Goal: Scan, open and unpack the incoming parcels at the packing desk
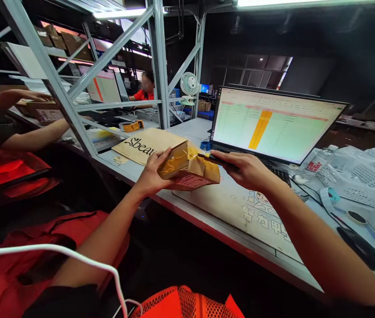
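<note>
My left hand (152,173) grips the near end of a small brown cardboard parcel (187,168) wrapped in shiny tape, with a printed label on its lower side. It is held just above the desk mat (240,207). My right hand (245,170) is closed round a thin dark tool (216,159), a pen or knife, whose tip touches the top right of the parcel.
A lit monitor (273,123) with a spreadsheet stands behind the parcel, a keyboard under it. A flat brown envelope (141,143) lies at the left. Bagged keyboards (356,176), a mouse (358,247) and tape rolls lie right. Metal shelving (74,115) and a co-worker's arms (31,137) are left.
</note>
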### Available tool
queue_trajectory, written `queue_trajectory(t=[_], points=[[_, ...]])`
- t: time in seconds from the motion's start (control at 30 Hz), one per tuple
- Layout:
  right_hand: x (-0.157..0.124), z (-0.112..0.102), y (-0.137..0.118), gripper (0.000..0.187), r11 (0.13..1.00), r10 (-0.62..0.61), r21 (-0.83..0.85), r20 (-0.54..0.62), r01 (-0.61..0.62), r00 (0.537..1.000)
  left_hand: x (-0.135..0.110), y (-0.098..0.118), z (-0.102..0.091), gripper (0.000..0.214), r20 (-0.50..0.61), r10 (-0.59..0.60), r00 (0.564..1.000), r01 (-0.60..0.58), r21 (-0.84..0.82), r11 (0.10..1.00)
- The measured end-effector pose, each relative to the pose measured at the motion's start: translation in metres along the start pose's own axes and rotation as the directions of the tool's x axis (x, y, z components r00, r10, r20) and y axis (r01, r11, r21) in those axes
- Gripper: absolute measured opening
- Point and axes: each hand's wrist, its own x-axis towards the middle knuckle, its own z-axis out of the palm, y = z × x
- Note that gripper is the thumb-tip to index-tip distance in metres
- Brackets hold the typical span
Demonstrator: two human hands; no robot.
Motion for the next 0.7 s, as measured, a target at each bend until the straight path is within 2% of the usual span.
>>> queue_trajectory(t=[0.2,0.33,0.43,0.57,0.7], points=[[0.028,0.016,0.001,0.060,0.995,-0.061,-0.076,0.039,0.064,0.997,-0.004,-0.024,-0.005,0.115,0.001,0.008,1.000,-0.008,-0.085,0.996],[0.036,0.026,0.002,0.056,0.988,-0.099,-0.115,0.027,0.102,0.995,-0.007,-0.033,-0.008,0.117,0.034,-0.021,0.999,0.025,-0.151,0.988],[0.037,0.038,0.012,0.055,0.984,-0.129,-0.123,0.014,0.130,0.992,-0.009,-0.041,-0.008,0.121,0.043,-0.036,0.998,0.043,-0.190,0.981],[0.019,0.058,0.046,0.057,0.984,-0.081,-0.153,0.045,0.087,0.996,-0.012,-0.055,-0.009,0.124,0.011,-0.106,0.994,0.105,-0.294,0.950],[-0.036,0.075,0.099,0.057,0.974,0.080,-0.220,0.105,-0.055,0.991,-0.016,-0.065,-0.007,0.120,0.008,-0.151,0.988,0.144,-0.368,0.919]])
